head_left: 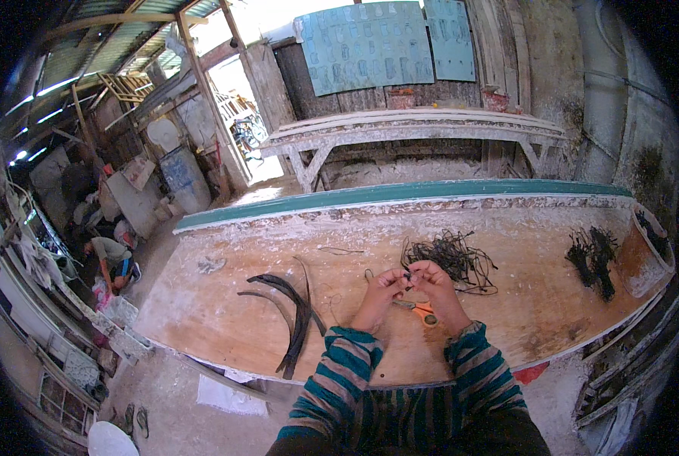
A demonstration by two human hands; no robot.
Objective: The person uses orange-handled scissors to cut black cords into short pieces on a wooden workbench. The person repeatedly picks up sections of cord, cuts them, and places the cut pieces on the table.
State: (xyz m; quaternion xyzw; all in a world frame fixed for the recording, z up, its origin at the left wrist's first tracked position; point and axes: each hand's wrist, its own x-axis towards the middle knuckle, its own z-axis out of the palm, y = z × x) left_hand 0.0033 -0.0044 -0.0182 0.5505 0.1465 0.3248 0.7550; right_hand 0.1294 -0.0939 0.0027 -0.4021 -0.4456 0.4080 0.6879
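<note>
My left hand (383,295) and my right hand (438,292) meet over the wooden table (225,323), fingertips pinched together on a thin black cord. Only a small dark bit of it shows between the fingers. Under my hands lies a pair of scissors with orange handles (428,314), partly covered by them. Just beyond my right hand is a tangled heap of thin black cords (453,257). To the left of my left hand, several long black strips (300,323) lie in a curved bunch.
Tied black bundles (594,258) lie at the table's right, beside a brownish container (638,262) holding more dark material. A green-edged board (400,194) runs along the far side. Behind it stands a whitish workbench (423,131). Another person (113,258) bends low at far left.
</note>
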